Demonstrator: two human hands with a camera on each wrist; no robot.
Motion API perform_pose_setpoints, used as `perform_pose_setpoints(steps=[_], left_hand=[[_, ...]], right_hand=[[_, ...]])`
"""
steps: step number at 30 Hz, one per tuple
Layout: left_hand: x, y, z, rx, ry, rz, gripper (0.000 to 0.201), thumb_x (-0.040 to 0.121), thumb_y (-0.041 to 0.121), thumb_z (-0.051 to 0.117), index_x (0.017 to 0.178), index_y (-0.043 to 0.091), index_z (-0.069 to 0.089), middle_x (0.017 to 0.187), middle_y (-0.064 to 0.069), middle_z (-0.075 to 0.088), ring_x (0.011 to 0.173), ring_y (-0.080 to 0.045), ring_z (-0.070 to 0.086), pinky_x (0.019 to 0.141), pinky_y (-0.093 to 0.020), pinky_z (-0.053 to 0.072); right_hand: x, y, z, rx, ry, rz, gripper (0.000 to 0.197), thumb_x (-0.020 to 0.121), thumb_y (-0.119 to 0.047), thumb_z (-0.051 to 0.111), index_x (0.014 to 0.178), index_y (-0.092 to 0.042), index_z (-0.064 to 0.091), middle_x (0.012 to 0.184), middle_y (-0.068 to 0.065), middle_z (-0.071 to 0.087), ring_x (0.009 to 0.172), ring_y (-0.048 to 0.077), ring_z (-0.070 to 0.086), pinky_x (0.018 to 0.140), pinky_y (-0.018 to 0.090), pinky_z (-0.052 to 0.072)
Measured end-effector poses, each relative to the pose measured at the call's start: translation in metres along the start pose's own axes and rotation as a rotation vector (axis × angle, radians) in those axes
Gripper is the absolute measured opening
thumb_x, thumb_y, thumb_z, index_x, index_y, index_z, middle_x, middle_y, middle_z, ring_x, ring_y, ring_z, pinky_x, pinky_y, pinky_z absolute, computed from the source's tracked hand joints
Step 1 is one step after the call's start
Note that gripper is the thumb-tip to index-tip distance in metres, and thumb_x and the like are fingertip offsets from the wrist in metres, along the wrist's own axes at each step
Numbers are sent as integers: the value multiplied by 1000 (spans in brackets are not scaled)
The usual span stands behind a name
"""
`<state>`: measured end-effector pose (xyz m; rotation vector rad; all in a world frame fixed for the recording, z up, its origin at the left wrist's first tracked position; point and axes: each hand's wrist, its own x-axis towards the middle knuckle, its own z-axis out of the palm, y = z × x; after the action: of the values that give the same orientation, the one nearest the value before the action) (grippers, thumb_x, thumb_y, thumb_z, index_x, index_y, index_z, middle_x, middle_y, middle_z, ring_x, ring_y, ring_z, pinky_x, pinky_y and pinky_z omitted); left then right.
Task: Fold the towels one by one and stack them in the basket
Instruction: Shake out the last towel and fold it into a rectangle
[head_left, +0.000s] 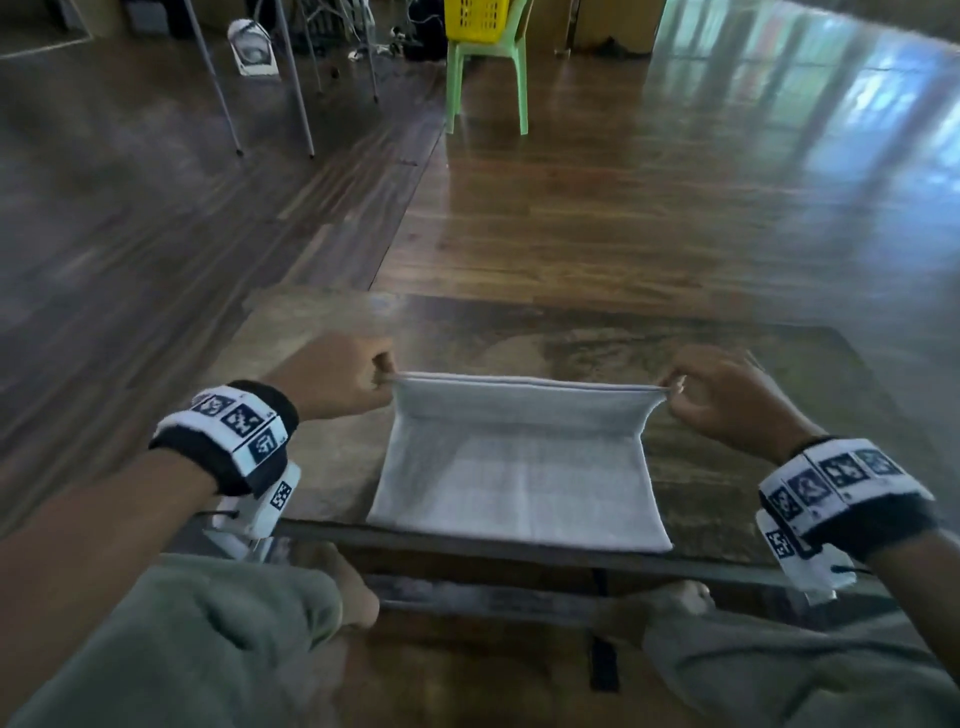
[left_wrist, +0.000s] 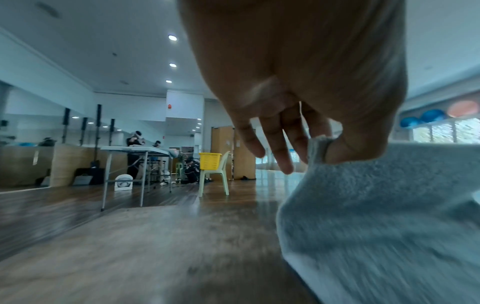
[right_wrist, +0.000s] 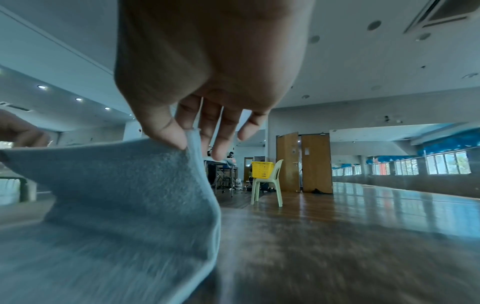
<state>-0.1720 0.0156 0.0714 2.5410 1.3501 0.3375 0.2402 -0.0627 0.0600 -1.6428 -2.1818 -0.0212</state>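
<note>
A pale grey towel (head_left: 519, 478) lies on the low brown table (head_left: 727, 415) in front of me, its near edge at the table's front. Its far edge is lifted off the table and stretched between my hands. My left hand (head_left: 382, 376) pinches the far left corner, seen close in the left wrist view, where thumb and forefinger of the left hand (left_wrist: 322, 150) clamp the towel (left_wrist: 376, 205). My right hand (head_left: 675, 387) pinches the far right corner; the right wrist view shows the right hand (right_wrist: 188, 137) holding the towel (right_wrist: 116, 195). A yellow basket (head_left: 475, 18) sits far off.
The yellow basket stands on a light green plastic chair (head_left: 488, 78) across the polished wooden floor. A folding table's legs (head_left: 260, 78) stand at the back left. My knees in green trousers (head_left: 182, 639) are under the table's front edge. People work at a distant table (left_wrist: 135, 150).
</note>
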Motion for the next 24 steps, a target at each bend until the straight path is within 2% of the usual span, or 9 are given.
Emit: perform_pose_setpoints(steps=[3, 5, 8, 10, 12, 17, 20, 22, 24], left_hand=[[-24, -3, 28, 60, -179, 83, 12, 64, 28, 54, 67, 29, 42, 72, 10, 50, 65, -18, 50, 57, -30, 40], [-38, -6, 47, 95, -282, 82, 12, 64, 28, 55, 68, 28, 44, 74, 11, 50, 68, -17, 51, 60, -31, 42], [-54, -12, 66, 129, -384, 43, 10, 71, 27, 61, 73, 27, 51, 76, 13, 52, 70, -12, 51, 62, -30, 43], [-60, -15, 71, 116, -367, 34, 9, 73, 28, 64, 79, 24, 58, 77, 12, 55, 69, -10, 49, 62, -28, 43], [-61, -15, 72, 99, -321, 54, 9, 73, 26, 67, 79, 22, 61, 75, 13, 52, 66, -8, 47, 61, -26, 40], [-58, -15, 80, 118, -205, 57, 6, 74, 17, 67, 76, 21, 63, 76, 8, 63, 63, -10, 52, 53, -11, 24], [-45, -11, 81, 204, -140, 63, 2, 78, 18, 65, 78, 18, 62, 80, 3, 63, 66, -14, 52, 54, -19, 24], [-36, -7, 80, 251, -113, 62, 2, 80, 19, 63, 78, 18, 62, 81, 4, 61, 67, -12, 47, 64, -25, 25], [-32, -6, 79, 248, -46, 69, 4, 77, 17, 64, 75, 17, 60, 77, 4, 60, 64, -14, 49, 67, -26, 26]], right_hand=[[-35, -1, 21, 47, -151, -83, 12, 67, -21, 61, 75, -27, 66, 82, -12, 66, 78, 14, 64, 72, 39, 52], [-54, -1, 37, 95, -276, -99, 15, 65, -20, 66, 75, -30, 70, 83, -14, 68, 76, 8, 64, 69, 32, 54], [-68, -3, 50, 107, -424, -60, 16, 65, -25, 68, 76, -35, 71, 79, -23, 62, 72, 1, 61, 66, 28, 52], [-70, -7, 51, 52, -452, -66, 18, 64, -22, 73, 75, -36, 72, 79, -22, 63, 72, 0, 61, 64, 22, 47], [-71, -11, 52, 7, -416, -116, 21, 62, -17, 79, 75, -34, 73, 77, -18, 65, 71, 3, 63, 64, 18, 42], [-69, -12, 59, -98, -340, -134, 24, 58, -17, 85, 70, -34, 72, 71, -20, 65, 70, 5, 64, 61, 25, 41], [-55, -8, 61, -155, -314, -91, 20, 64, -18, 82, 74, -33, 74, 77, -16, 68, 76, 10, 66, 64, 29, 38], [-49, -5, 61, -182, -314, -35, 14, 72, -20, 75, 80, -31, 74, 87, -13, 70, 85, 12, 66, 71, 29, 32], [-48, -1, 60, -186, -266, 0, 13, 74, -19, 73, 82, -29, 73, 92, -11, 71, 88, 13, 65, 74, 29, 31]])
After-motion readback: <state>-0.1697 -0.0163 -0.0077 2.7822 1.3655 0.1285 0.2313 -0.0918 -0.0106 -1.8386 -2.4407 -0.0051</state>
